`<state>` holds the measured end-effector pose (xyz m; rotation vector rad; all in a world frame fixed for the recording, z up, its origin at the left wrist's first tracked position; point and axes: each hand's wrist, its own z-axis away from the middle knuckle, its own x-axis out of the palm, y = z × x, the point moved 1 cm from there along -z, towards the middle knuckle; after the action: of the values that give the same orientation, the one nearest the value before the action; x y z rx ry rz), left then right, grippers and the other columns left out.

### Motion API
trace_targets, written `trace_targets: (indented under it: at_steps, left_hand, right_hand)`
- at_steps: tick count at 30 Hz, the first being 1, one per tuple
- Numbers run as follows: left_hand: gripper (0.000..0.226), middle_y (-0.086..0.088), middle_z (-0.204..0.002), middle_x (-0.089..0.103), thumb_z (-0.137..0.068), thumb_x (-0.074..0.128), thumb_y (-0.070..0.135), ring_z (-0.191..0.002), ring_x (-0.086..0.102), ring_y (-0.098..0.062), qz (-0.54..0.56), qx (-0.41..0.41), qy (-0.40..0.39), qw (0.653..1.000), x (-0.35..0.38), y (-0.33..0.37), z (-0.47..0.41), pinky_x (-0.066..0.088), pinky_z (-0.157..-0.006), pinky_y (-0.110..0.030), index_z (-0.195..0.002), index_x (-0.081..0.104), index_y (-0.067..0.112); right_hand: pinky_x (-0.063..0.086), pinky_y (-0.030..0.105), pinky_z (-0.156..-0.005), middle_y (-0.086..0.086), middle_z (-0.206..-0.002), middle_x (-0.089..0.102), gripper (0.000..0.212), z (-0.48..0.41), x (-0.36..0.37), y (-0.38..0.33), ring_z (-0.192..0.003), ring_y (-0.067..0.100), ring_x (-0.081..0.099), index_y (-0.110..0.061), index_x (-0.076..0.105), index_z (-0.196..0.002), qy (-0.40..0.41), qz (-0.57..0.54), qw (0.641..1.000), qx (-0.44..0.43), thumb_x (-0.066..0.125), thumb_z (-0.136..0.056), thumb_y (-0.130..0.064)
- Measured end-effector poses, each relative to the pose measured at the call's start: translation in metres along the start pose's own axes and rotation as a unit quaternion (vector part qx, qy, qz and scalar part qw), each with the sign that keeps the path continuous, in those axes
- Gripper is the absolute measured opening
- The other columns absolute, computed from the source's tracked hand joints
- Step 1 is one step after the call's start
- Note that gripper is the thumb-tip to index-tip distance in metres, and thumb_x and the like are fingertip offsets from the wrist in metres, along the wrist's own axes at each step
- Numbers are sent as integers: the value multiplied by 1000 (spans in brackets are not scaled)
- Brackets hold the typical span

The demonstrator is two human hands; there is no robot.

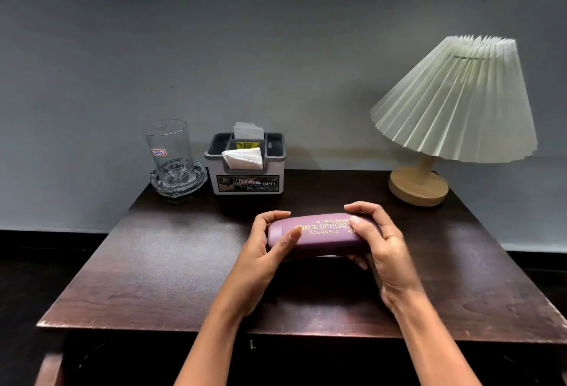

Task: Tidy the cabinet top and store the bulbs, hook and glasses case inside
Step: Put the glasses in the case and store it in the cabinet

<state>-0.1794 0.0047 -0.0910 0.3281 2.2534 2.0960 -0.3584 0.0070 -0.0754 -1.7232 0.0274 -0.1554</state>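
Centre of frame: you held the purple glasses case lengthwise between both hands, over the dark cabinet top. Case closed, gold lettering facing up. Could not tell whether it touched the wood or sat just clear of it.

Your left hand gripped the case's left end, fingers curled over the far edge, thumb laid across the lid. Your right hand gripped the right end the same way, thumb on top, some fingertips showing beneath.

Upper left of the top: a clear tumbler standing in a glass dish, a grey tissue holder just beside it. Upper right: a lamp with a pleated shade.
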Motion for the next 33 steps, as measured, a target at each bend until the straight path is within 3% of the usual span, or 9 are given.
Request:
trace_targets:
  at_steps: [2,7,11,17,21,23,25,27,33]
  left_hand:
    - [46,-4,-111,60,-62,71,50,-96,59,-17,-6,2,3,1000,-1,-2,0,47,-96,-44,-104,57,37]
    - [42,-3,-108,60,-62,71,47,-94,58,-13,-5,12,10,1000,0,-2,-1,48,-89,-36,-101,59,37]
    - [43,-5,-109,60,-63,71,46,-95,58,-14,-6,16,13,1000,-1,-4,-1,48,-91,-38,-102,59,35]
    - [44,-5,-109,61,-64,73,43,-94,60,-15,-3,23,13,1000,-1,-6,-3,49,-90,-38,-104,57,36]
    - [48,-8,-112,57,-70,74,29,-90,61,-11,59,37,49,996,-2,-8,-7,52,-83,-25,-110,48,29]
    - [47,-7,-112,56,-66,67,23,-89,62,-7,91,48,68,992,-2,-7,-10,54,-78,-17,-108,45,24]
    - [45,-7,-110,56,-66,65,21,-87,63,-6,103,53,73,991,-2,-7,-10,56,-77,-17,-105,44,21]
    - [42,-6,-106,55,-65,65,21,-87,63,-6,100,58,83,990,-1,-8,-10,57,-77,-19,-100,43,19]
    - [36,-19,-109,57,-66,66,31,-86,62,-10,19,90,130,987,-1,-8,-10,56,-71,-23,-92,45,20]
  right_hand:
    - [35,22,-44,-5,-84,54,15,0,1,2,-60,3,46,-27,64,-86,-10,1,1000,7,57,-74,-24]
    - [38,14,-40,-2,-84,53,15,-1,0,3,-53,-1,47,-25,63,-86,-20,-5,1000,16,57,-85,-11]
    - [36,13,-38,-2,-81,52,15,-1,1,2,-49,-1,45,-25,63,-86,-23,-10,1000,9,57,-72,-23]
    - [36,13,-37,-2,-79,52,17,-1,1,4,-49,1,44,-24,62,-87,-17,-9,1000,3,56,-71,-23]
    - [36,18,-35,2,-75,52,6,-1,0,5,-52,11,50,-24,60,-75,-8,-5,1000,12,57,-71,-27]
    - [41,25,-44,4,-74,53,13,-2,-1,6,-62,23,51,-25,57,-70,-16,9,1000,10,60,-69,-37]
    - [44,34,-59,-2,-76,58,23,-3,0,8,-70,19,53,-27,60,-75,-35,51,998,-6,61,-64,-46]
    - [49,37,-62,-3,-83,63,33,-3,3,9,-71,13,58,-32,63,-89,-79,69,994,2,61,-62,-50]
    - [44,30,-75,22,-94,67,33,-2,11,3,-78,14,57,-36,62,-106,-165,83,983,15,57,-74,-34]
